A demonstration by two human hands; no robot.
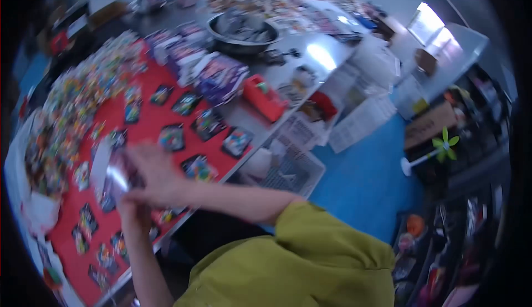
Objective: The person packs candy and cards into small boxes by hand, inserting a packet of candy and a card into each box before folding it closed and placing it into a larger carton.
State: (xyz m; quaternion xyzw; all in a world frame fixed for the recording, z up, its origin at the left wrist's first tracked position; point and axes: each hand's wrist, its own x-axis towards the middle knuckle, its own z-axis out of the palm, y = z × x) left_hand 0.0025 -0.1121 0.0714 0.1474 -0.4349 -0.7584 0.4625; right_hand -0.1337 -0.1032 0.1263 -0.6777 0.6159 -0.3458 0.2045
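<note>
A shiny packet [115,178] with a pale flap is held over the red table covering. My left hand [133,200] is closed round its lower end, and most of the fingers are hidden. From the right, my right hand [157,174] grips the packet's side, blurred by motion. Around them on the red covering [152,118] lie small dark packets with colourful contents, such as one packet [237,142] near the table edge. A long heap of small colourful wrapped pieces [83,105] runs along the far left side.
Purple and white packs [220,77] lie beyond, near a metal bowl [244,34] with grey plastic in it. A red box [265,97] sits by the table edge. Baskets [293,168] and white crates [363,121] stand right of the table, above blue flooring [371,171].
</note>
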